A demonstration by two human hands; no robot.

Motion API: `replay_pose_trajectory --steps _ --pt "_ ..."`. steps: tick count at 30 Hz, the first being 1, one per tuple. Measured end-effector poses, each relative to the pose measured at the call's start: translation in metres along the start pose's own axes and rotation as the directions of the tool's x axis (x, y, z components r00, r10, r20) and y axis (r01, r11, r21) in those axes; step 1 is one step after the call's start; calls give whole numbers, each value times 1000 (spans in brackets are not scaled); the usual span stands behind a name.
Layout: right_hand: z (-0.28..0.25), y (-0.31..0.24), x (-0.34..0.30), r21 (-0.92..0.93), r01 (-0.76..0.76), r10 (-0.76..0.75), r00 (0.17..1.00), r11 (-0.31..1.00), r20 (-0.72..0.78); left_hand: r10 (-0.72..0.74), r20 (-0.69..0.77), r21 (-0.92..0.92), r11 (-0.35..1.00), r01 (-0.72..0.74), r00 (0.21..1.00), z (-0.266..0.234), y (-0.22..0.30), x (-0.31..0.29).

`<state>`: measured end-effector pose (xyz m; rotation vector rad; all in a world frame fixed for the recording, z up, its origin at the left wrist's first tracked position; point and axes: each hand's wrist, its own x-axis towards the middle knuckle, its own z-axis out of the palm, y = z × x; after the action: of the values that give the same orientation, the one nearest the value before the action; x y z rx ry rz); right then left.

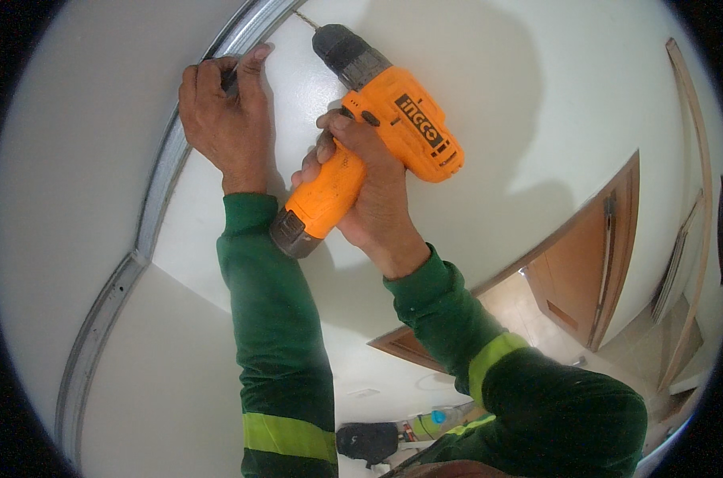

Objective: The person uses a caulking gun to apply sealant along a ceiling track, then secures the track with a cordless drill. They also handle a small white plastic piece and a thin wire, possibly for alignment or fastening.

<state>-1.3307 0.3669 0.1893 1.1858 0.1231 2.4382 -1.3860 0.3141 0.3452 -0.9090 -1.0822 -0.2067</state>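
An orange and black cordless drill (409, 119) is gripped by its handle in my right hand (377, 183). Its thin drill bit (304, 17) points up and left, with the tip close to a metal channel (156, 191) that runs along the top of the white wall; I cannot tell whether it touches. My left hand (226, 119) is raised against the channel, its fingers curled over the edge and the thumb pointing up. What lies under those fingers is mostly hidden, though a small dark patch shows between them.
White wall (489, 95) spreads behind the drill. Lower right are a brown wooden door (573, 263) in its frame, a long wood strip (700, 159) and thin panels (674, 263) leaning by the wall. Far below lie a black bag (367, 440) and other items.
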Motion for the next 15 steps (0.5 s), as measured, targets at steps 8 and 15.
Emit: replay_pose_trajectory --steps 8,15 --pt "-2 -2 0 -11 -16 16 1000 1000 7 4 11 7 1000 -4 1000 0 -3 -1" --pt "0 3 0 -11 18 -18 1000 1000 8 -11 -9 -25 1000 11 1000 -1 1 0"
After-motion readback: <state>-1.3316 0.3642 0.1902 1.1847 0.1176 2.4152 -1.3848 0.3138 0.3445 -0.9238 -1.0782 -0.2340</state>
